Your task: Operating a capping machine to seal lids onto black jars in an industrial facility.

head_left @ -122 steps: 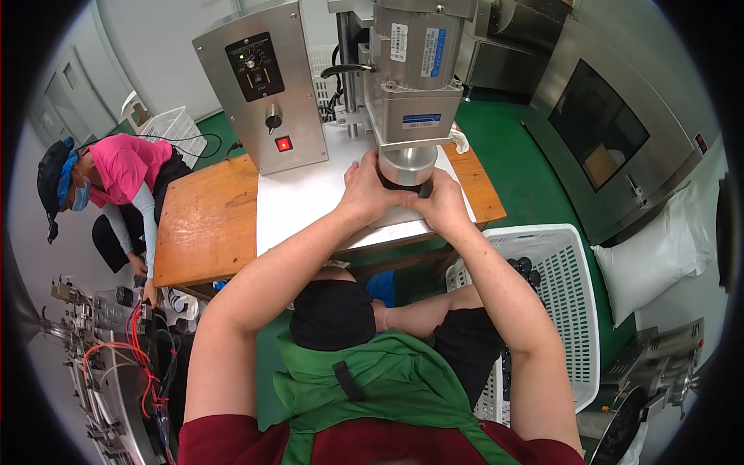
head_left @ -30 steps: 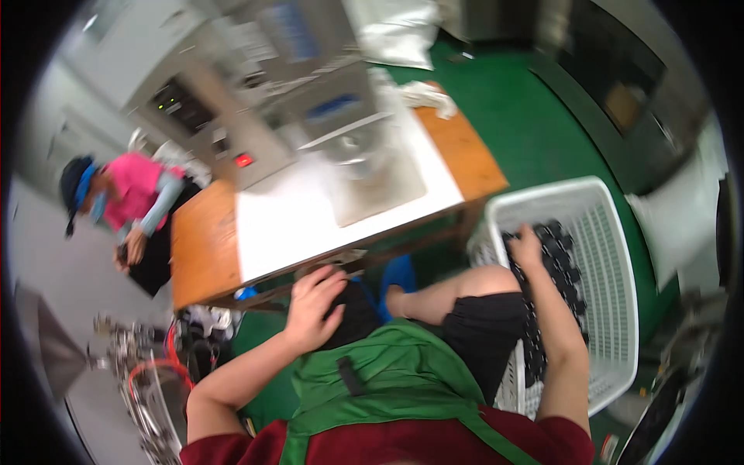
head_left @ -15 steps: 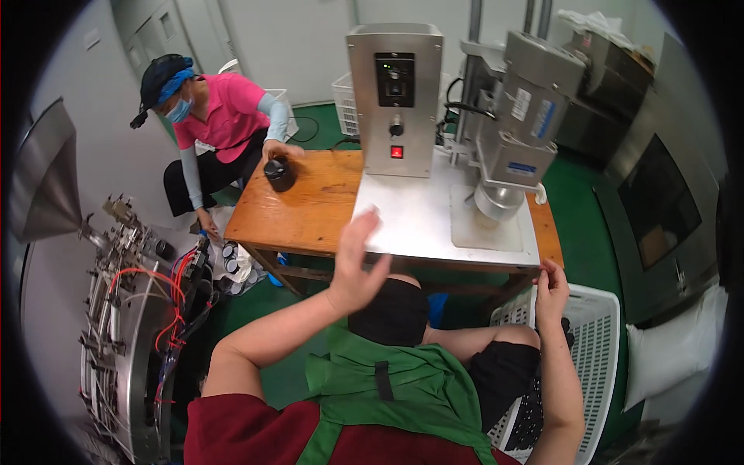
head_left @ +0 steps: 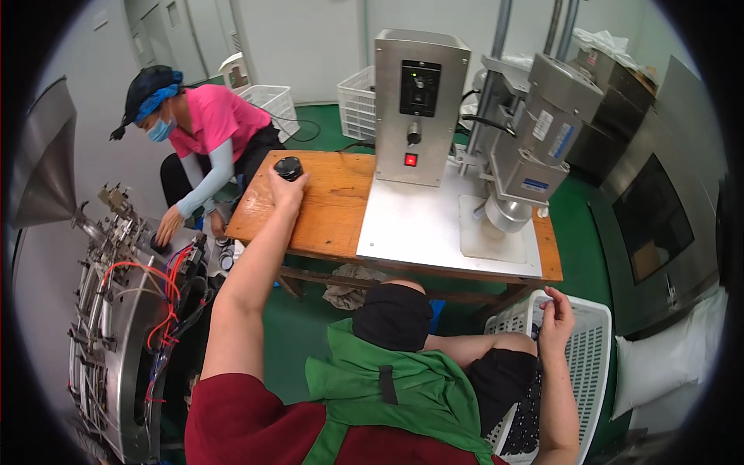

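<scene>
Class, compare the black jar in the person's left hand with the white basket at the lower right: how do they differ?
The black jar is dark; the white basket is pale and slotted. The jar is small and round; the basket is far larger and roughly rectangular. The left hand grips the jar at the wooden table's left end, while the basket stands lower, by its right end. Both are near the table.

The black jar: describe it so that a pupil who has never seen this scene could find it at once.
Find the wooden table, then its end left of the steel control box. Near the far left corner, the person's left hand grips a round black jar. Unlike the dark pieces heaped in the white basket, it is up at the table.
</scene>
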Tool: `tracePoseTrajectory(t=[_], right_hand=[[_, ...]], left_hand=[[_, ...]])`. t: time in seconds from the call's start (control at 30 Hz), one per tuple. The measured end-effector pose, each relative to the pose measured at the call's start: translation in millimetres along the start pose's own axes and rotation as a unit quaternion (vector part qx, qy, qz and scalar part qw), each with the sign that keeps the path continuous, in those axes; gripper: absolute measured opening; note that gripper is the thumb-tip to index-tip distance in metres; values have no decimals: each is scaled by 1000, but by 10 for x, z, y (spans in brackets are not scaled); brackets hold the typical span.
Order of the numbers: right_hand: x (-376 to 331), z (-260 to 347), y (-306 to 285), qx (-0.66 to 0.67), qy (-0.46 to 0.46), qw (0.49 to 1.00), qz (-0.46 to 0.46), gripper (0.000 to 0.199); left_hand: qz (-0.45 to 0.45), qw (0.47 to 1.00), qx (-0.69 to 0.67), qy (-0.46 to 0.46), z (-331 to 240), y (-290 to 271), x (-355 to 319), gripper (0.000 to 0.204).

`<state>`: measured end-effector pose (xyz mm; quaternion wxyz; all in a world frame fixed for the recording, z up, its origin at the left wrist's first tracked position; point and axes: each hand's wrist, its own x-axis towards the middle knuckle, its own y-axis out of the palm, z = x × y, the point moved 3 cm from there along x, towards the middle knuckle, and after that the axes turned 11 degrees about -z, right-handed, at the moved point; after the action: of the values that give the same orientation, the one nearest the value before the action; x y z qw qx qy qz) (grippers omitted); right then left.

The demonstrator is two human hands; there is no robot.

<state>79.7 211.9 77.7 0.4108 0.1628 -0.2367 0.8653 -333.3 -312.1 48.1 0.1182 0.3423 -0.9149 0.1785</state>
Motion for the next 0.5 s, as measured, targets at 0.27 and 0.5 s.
tracePoseTrajectory(t=[0.27,0.5], right_hand=[[-45,596,239,21,-75,996,50,22],[22,951,760,-19,-44,984,169,36]], left_hand=[[91,987,-131,16,-736,-159,-652,68],[451,864,-182,130,-1919,-142,-2248,77]])
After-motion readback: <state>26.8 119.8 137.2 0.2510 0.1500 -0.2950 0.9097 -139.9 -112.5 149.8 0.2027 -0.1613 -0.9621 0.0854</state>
